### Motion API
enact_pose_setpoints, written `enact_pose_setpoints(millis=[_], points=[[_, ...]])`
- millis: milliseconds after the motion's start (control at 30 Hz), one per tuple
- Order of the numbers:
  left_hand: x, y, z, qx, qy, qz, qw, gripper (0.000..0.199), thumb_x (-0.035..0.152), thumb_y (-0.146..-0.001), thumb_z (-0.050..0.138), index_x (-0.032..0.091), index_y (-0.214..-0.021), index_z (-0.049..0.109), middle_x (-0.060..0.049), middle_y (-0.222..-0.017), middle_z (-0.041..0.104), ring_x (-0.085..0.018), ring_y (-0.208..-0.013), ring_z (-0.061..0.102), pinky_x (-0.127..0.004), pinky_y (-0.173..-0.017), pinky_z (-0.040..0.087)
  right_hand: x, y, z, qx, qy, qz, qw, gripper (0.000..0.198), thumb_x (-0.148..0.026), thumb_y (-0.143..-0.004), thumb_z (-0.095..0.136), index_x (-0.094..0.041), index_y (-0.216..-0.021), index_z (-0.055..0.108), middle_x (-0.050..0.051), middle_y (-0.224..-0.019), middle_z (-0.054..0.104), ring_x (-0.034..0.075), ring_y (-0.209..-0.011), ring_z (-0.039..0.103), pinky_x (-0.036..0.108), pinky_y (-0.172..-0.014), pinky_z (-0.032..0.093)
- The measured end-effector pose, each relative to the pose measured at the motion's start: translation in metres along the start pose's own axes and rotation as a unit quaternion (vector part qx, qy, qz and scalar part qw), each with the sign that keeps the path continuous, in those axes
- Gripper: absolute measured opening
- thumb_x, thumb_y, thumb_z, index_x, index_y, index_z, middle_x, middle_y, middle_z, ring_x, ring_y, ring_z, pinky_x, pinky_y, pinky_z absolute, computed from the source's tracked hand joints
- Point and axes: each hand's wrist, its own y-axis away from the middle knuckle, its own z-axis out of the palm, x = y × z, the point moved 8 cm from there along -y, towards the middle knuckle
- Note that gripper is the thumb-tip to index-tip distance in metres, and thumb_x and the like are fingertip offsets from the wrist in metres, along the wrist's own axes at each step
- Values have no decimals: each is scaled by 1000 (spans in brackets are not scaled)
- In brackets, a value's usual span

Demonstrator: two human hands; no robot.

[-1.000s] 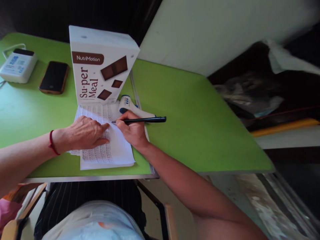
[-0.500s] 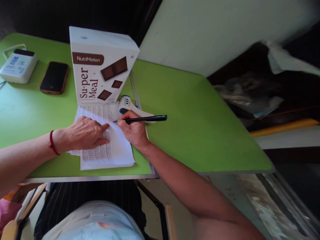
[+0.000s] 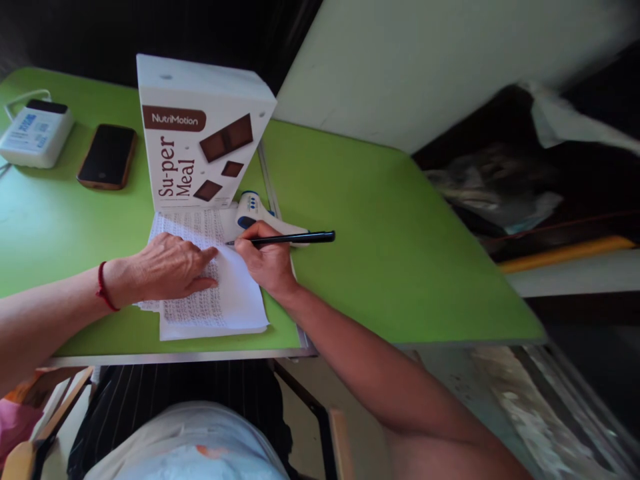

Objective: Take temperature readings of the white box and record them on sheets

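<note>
White paper sheets [image 3: 240, 300] lie near the table's front edge, their left part filled with rows of small handwriting. Across the written part my left hand [image 3: 173, 267] rests palm down, thumb and index finger stretched out, holding nothing. My right hand [image 3: 267, 260] is closed around a black pen [image 3: 310, 237], whose tip meets the paper just right of my left index finger. Beyond that hand lies a white and blue handheld thermometer [image 3: 255, 210], partly covered by the fingers. A white NutriMotion box [image 3: 175, 160] stands upright at the papers' far edge.
The green table [image 3: 375, 233] extends to the right, with a seam near my right hand. A dark phone [image 3: 107, 157] lies left of the box, and farther left sits a white device [image 3: 37, 133] with a cable. Behind rises a pale wall [image 3: 400, 67].
Both hands keep nearly the same place, with the pen tip still at the paper. The whole view has shifted very slightly.
</note>
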Motion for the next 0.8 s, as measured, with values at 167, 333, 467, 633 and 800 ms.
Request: enact_pose_setpoints(millis=[167, 333, 467, 633, 800], points=[[0, 0, -1, 5, 4, 0, 1000, 44, 43, -102, 56, 10, -129, 67, -11, -72, 74, -26, -62, 70, -30, -54, 42, 1, 1, 2, -1, -19, 0, 1000, 13, -31, -79, 57, -26, -69, 51, -5, -58, 52, 13, -57, 49, 28, -59, 47], [0, 0, -2, -3, 3, -2, 1000, 46, 44, -102, 55, 10, -130, 66, -12, -74, 75, -26, -62, 69, -31, -54, 41, -1, 1, 3, -2, -27, -11, 1000, 13, -29, -79, 58, -26, -69, 52, -6, -58, 53, 14, -56, 49, 28, -58, 47], [0, 0, -2, 5, 4, -1, 1000, 45, 45, -102, 55, 11, -129, 66, -11, -72, 74, -25, -61, 68, -31, -56, 43, 0, 0, 3, -11, -18, -9, 1000, 14, -31, -81, 59, -26, -69, 52, -5, -59, 54, 14, -57, 50, 28, -58, 48], [-1, 0, -2, 12, 15, 0, 1000, 44, 45, -102, 55, 11, -127, 66, -11, -73, 74, -26, -62, 69, -31, -56, 43, 3, 0, 4, -20, -5, 0, 1000, 18, -34, -83, 59, -27, -69, 51, -5, -59, 53, 14, -57, 51, 29, -59, 49], [0, 0, -2, 14, 9, -1, 1000, 44, 44, -101, 56, 10, -127, 67, -11, -71, 73, -26, -61, 69, -31, -55, 43, 0, 0, 1, -1, -18, -7, 1000, 14, -30, -81, 58, -26, -69, 52, -5, -59, 53, 14, -57, 50, 29, -58, 48]])
